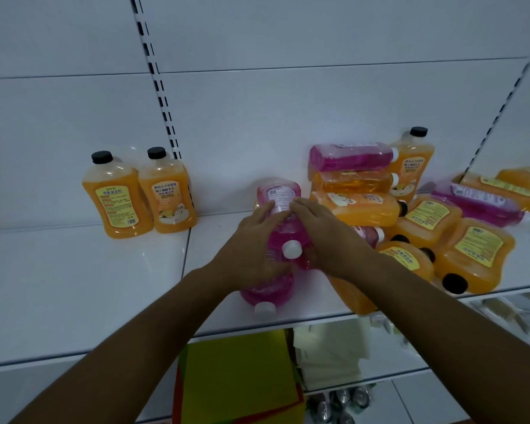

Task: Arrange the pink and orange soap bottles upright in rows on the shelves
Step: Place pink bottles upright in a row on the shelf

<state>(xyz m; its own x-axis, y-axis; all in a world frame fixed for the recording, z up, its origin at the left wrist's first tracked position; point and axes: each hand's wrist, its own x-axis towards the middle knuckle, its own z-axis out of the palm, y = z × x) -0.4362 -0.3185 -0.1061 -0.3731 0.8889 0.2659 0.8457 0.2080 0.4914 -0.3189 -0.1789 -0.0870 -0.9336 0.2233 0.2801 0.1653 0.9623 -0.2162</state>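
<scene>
My left hand (251, 249) and my right hand (328, 237) both grip a pink soap bottle (283, 209) with a white cap, held tilted over the white shelf (104, 286). A second pink bottle (266, 293) lies on its side under my left hand, cap toward the front edge. Two orange bottles (117, 194) (169, 194) with black caps stand upright at the back left. To the right, a heap of pink and orange bottles (361, 191) lies on its side, with one orange bottle (413, 160) upright behind it.
More orange bottles (471, 255) lie near the shelf's front right edge. A slotted upright (159, 87) runs up the back panel. Below the shelf sit green and red sheets (239, 377), pale packs (334, 347) and several cans (343, 399).
</scene>
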